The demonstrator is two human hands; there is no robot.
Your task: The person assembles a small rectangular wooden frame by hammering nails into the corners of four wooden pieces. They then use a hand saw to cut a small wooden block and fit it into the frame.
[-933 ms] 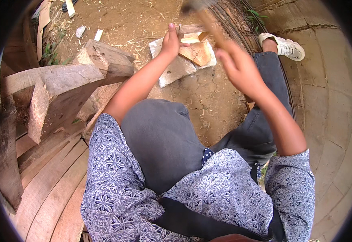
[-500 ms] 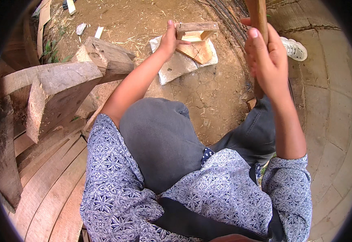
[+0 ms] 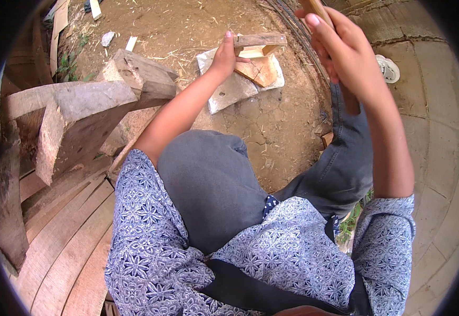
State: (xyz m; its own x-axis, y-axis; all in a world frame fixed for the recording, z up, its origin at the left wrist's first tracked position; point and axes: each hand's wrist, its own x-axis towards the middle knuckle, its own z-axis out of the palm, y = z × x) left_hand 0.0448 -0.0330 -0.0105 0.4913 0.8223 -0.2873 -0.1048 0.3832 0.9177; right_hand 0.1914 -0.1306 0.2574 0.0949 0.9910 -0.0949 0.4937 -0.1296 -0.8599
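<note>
**Wood on the stone**

The left hand [image 3: 224, 55] holds a short brown wooden stick [image 3: 260, 40] down on a flat pale stone slab [image 3: 228, 89] lying on the dirt ground [image 3: 271, 126]. The right hand [image 3: 345, 50], raised high, grips a pale wooden handle [image 3: 316, 9].

Stone slab [image 3: 228, 89] on dirt ground [image 3: 271, 126]

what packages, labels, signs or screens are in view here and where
None in view: no package, label, sign or screen.
Only bare wood: the left hand holds a wood piece on a pale flat stone, and the right hand grips a wooden handle.
</note>
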